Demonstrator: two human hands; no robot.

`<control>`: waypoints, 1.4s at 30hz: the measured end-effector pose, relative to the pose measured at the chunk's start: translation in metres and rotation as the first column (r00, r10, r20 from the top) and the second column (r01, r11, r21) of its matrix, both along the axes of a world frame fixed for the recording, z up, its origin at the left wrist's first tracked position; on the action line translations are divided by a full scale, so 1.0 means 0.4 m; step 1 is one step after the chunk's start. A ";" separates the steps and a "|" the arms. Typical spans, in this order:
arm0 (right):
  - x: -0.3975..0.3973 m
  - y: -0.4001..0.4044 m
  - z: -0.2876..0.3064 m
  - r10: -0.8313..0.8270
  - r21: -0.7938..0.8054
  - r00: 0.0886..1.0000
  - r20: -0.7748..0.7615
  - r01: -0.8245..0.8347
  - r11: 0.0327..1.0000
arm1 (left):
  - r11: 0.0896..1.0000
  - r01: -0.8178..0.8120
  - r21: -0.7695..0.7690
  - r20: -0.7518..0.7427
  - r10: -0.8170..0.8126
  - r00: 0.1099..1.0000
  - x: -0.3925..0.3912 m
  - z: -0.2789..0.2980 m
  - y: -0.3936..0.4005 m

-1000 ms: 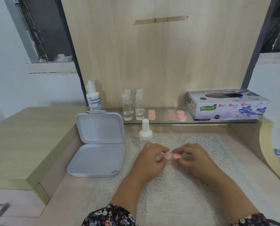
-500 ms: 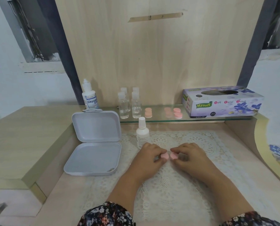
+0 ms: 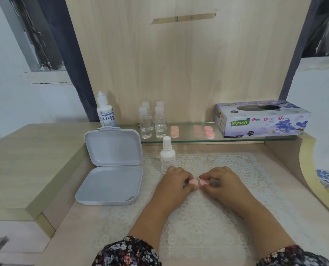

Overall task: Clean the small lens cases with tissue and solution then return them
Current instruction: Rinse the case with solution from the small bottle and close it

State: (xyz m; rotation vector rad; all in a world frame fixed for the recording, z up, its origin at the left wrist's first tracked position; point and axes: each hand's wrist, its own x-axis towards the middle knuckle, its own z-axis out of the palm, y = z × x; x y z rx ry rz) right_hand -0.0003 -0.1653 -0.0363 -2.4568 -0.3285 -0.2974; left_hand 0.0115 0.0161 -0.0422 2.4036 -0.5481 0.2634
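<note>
So from the head camera, we're looking down at the desk and we're holding one small pink lens case [image 3: 198, 181] low over the lace mat [image 3: 207, 217], right in the middle. Our left hand [image 3: 176, 182] is pinching the left cap and our right hand [image 3: 220, 182] is pinching the right cap, fingers curled in on both. Our guess is we're gripping each side like that so we can twist the caps off, and keeping it close to the mat so nothing rolls away if it slips.

The white spray bottle [image 3: 167, 156] is standing just behind our left hand, probably parked there so the solution is within easy reach. The gray box [image 3: 112, 169] is lying open to the left, lid propped up, likely waiting for the cases to go back in. We can't tell what the small bit in its corner is.

Up on the glass shelf [image 3: 188, 138] more pink cases [image 3: 204, 131] are sitting in little stacks beside four clear bottles [image 3: 153, 121], so it looks like there are several left to do. The tissue box [image 3: 261, 120] is sitting at the right end, and no tissue is pulled out yet.
</note>
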 end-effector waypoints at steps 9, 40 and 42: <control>0.000 -0.001 -0.002 -0.012 -0.025 1.000 0.021 0.013 1.000 | 0.987 0.042 -0.153 -0.083 -0.055 0.995 -0.013 0.006 0.015; 0.001 -0.003 -0.005 -0.010 -0.018 0.999 0.034 0.010 1.000 | 0.993 0.034 -0.112 -0.027 -0.037 0.999 -0.020 0.010 0.007; 0.000 -0.004 -0.005 -0.009 -0.009 0.999 0.035 0.010 1.000 | 0.993 0.016 -0.115 -0.029 -0.019 0.999 -0.021 0.011 0.005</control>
